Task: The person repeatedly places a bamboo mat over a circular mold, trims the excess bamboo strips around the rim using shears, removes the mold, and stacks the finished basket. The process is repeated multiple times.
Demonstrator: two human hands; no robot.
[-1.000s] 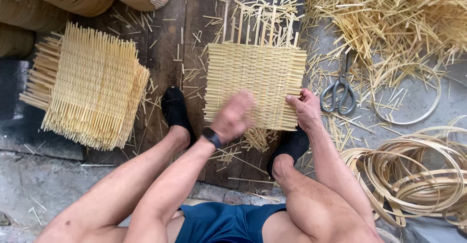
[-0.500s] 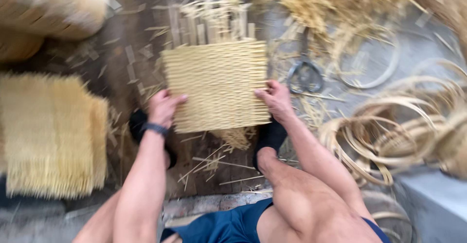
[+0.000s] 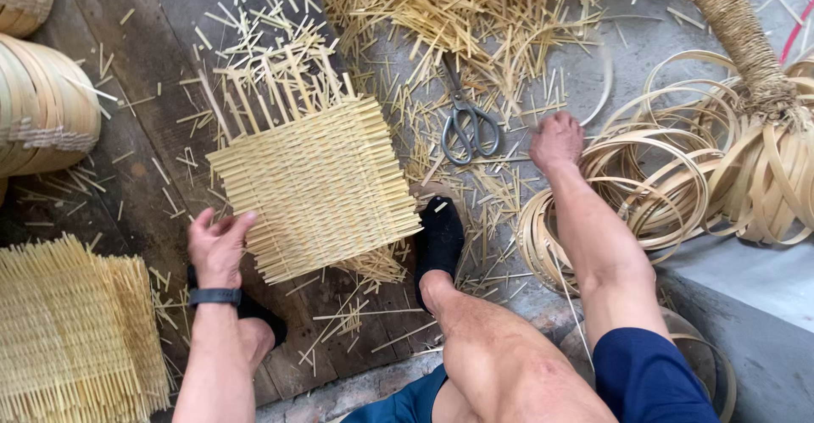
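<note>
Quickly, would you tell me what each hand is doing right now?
Left hand: open, fingers on the edge of the woven mat.
Right hand: closed, apparently gripping a thin bamboo strip, near the scissors.

Woven mat point(image 3: 318, 190) pale straw yellow, tight crosswise basket-weave ribs. Stack of mats point(image 3: 80, 338) bottom left same yellow, a bit brighter. Loose strips pile point(image 3: 458, 16) golden tan. Scissors point(image 3: 466, 126) dull grey metal. Coiled hoops point(image 3: 678, 177) light beige-tan. Socks point(image 3: 439, 241) black, watch band point(image 3: 214, 297) black too. Shorts point(image 3: 653, 376) navy blue. Plank floor point(image 3: 153, 92) dark weathered brown, concrete point(image 3: 746, 296) grey.
</note>
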